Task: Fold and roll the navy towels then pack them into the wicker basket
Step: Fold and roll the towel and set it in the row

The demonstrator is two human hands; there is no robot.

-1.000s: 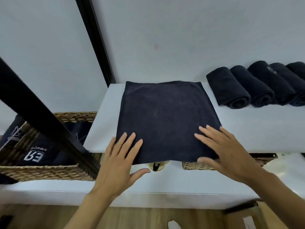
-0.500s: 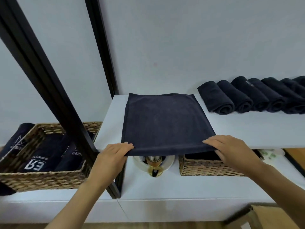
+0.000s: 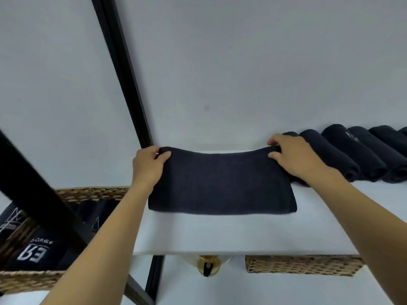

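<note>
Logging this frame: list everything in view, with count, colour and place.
folded towel: one, navy, flat on the shelf, centre
rolled towels: at least five, navy, in a row on the shelf, right
shelf: one, white, against the wall
large basket: one, wicker, lower left
packed towels: several, navy with white lettering, inside the large basket
small basket: one, wicker, under the shelf, right
frame bars: two, black, left
round object: one, gold and white, under the shelf; kind unclear
left hand: pinches the folded towel's far left corner
right hand: pinches its far right corner
</note>
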